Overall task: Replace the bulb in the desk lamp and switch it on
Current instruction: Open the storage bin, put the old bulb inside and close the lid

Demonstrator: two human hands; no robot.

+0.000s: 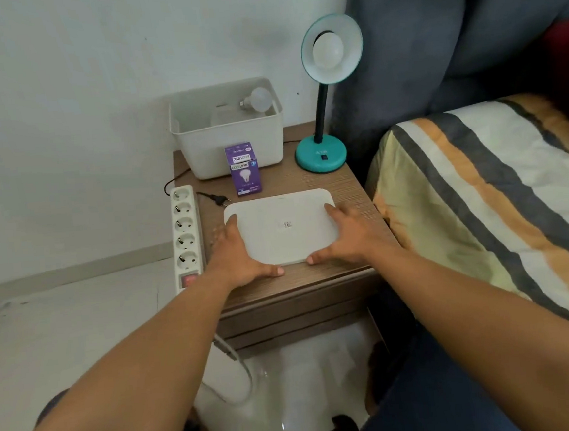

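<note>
A teal desk lamp (321,153) stands at the back right of the wooden bedside table (349,189), with a white bulb (328,52) in its shade. Its black plug (219,199) lies unplugged on the table. Another white bulb (257,100) rests in the white bin (232,144). A purple bulb box (244,169) stands in front of the bin. My left hand (237,250) and my right hand (342,235) grip the two sides of a flat white lid (282,227) lying on the table's front.
A white power strip (185,234) with a red switch lies along the table's left edge. A bed with a striped cover (488,204) is close on the right, a grey headboard (433,47) behind it. The wall is on the left.
</note>
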